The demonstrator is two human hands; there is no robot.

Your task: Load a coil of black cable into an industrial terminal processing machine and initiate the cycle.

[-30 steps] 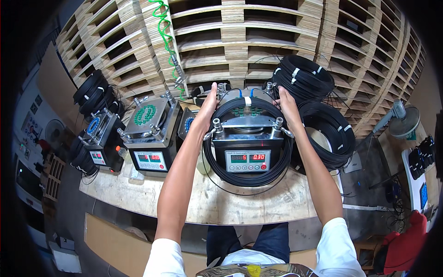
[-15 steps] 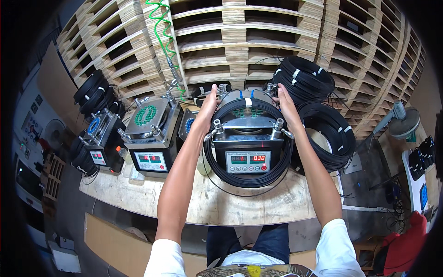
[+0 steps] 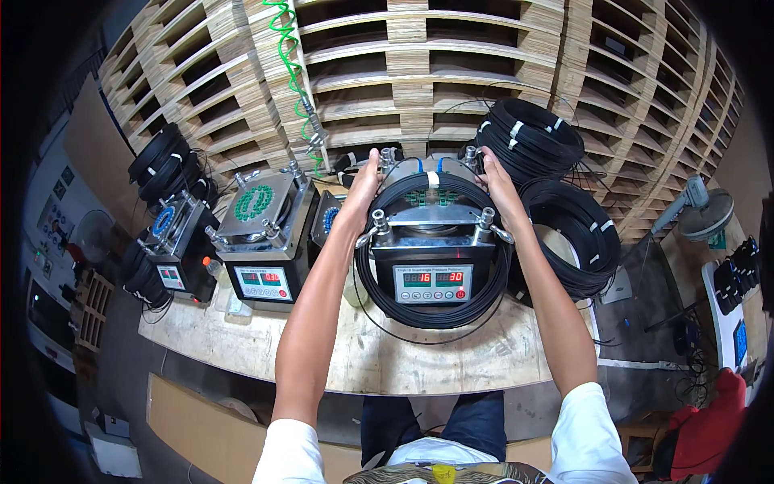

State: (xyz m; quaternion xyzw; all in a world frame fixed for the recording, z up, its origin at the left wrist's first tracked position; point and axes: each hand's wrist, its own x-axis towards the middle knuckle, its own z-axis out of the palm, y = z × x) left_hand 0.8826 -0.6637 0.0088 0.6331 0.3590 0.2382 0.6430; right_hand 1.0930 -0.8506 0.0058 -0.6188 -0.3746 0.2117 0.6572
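In front of me stands a black polishing machine (image 3: pixel 385 278) with a lit display and a metal top plate. A coil of black cable (image 3: pixel 432 317), bound with white tape at its top, hangs over the machine and loops down past its front. My left hand (image 3: pixel 367 190) lies along the left side of the coil near the far clamp post, fingers stretched out. Opposite it, my right hand (image 3: pixel 500 190) lies along the right side, fingers also straight. Whether the palms touch the coil or the machine's plate, I cannot tell. Blue and green connectors show behind the coil's top.
Two similar machines stand at left, a larger one (image 3: pixel 266 234) and a smaller one (image 3: pixel 173 242). Black cable coils (image 3: pixel 568 234) are stacked at right. A green spiral air hose (image 3: pixel 286 48) hangs before wooden pallets (image 3: pixel 407 60). A fan (image 3: pixel 703 211) stands far right.
The hanging air hose and its metal fitting have swung slightly to the right. Readings on the machine displays have changed. Both hands and the coil stay in about the same place.
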